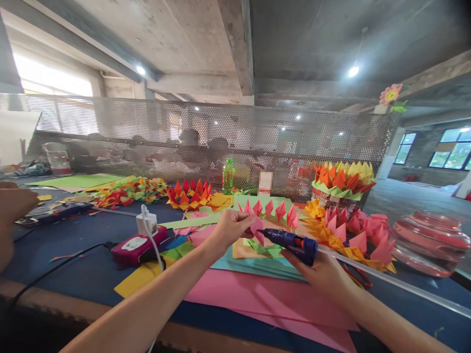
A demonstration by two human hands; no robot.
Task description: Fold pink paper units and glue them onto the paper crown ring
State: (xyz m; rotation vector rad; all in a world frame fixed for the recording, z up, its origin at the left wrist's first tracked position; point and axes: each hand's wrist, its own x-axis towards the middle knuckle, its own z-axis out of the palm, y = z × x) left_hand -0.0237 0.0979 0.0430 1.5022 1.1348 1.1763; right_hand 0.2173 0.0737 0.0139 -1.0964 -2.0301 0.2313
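Observation:
My left hand (232,229) is closed in a pinch on a folded pink paper petal (257,230). In my right hand (324,269) is a dark blue glue gun (290,240), its nozzle pointing left against or very near the petal. A clear glue stick (397,282) runs out of its back to the right. Just behind, a ring of pink paper points (270,209) stands above green folded paper (265,249). Under both hands lie stacked sheets, blue and a large pink sheet (272,299).
A pink power strip (138,245) with a white charger (146,223) sits left. Finished paper pieces (342,181) and a clear plastic jar (430,242) stand right. Behind are a green bottle (228,176) and a perforated metal screen (147,127). Another person's hand (14,201) enters at left.

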